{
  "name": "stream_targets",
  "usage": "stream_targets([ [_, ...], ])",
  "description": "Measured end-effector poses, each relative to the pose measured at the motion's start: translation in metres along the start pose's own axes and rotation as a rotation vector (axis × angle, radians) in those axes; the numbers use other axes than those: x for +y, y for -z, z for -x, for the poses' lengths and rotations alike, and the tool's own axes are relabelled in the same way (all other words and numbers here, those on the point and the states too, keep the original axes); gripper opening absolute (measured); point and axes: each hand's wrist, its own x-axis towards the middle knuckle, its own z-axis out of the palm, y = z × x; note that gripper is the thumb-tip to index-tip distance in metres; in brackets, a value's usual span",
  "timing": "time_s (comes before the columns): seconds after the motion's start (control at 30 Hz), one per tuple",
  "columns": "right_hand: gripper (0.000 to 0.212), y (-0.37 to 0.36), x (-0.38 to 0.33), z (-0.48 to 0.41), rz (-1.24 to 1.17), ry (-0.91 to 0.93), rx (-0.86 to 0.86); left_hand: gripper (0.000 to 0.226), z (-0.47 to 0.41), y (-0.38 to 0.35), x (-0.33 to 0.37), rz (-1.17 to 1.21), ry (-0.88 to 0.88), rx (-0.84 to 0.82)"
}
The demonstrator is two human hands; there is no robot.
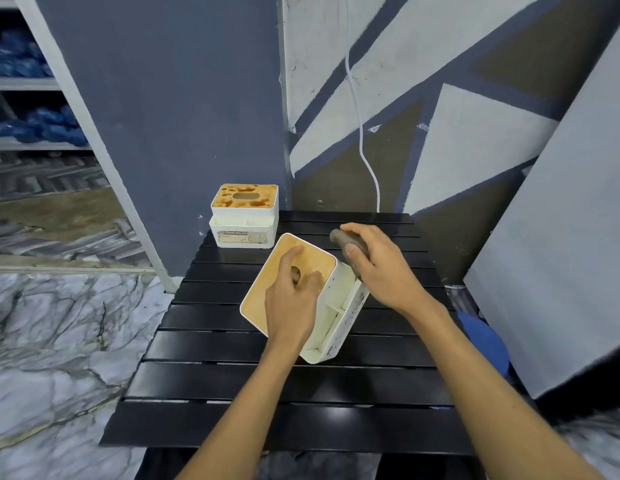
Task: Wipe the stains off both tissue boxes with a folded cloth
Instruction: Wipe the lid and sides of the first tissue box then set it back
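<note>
The table (pixel 232 393) carries both boxes. The far box (pixel 244 216) stands upright at its far left corner, and the near box (pixel 258 296) sits mid-table, skewed so its long axis runs from far right to near left. It looks slightly tipped, though you can't be sure. Your left hand (pixel 291 299) pins the near box from above, one finger stretched along the tan lid and the others curled at the slot, seemingly hooked into it. Your right hand (pixel 378 268) is just beside the box's far right corner, fingers wrapped over the dark bunched cloth (pixel 338 236). From the cloth, the box's white side wall lies directly toward you and below, so the right hand is the nearer one, and a stroke along the long axis should follow that wall. The near lid looks mostly clean, but the wall below your right hand carries dark speckles. The far box's lid is blotched with orange-brown stains, apparently not yet wiped.
</note>
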Motion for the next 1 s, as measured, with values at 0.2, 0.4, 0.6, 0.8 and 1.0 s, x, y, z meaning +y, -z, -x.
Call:
stream_targets([
  [0.2, 0.032, -0.013, -0.002, 0.028, -0.104, 0.025, -0.07, 0.038, 0.003, 0.005, -0.015, 0.177, -0.003, 0.07],
  [0.4, 0.038, -0.032, -0.028, 0.044, -0.121, 0.107, -0.034, 0.034, 0.002, 0.013, -0.01, 0.29, 0.03, 0.144],
  [0.6, 0.046, -0.035, -0.036, 0.046, -0.025, 0.087, -0.143, 0.033, -0.007, 0.02, -0.013, 0.367, 0.056, 0.148],
  [0.8, 0.043, -0.031, -0.032, 0.056, -0.172, 0.021, -0.178, 0.033, -0.017, 0.021, -0.014, 0.38, 0.047, 0.081],
  [1.0, 0.049, -0.037, -0.029, 0.069, -0.149, 0.042, -0.11, 0.03, -0.022, 0.028, -0.017, 0.383, 0.048, 0.066],
])
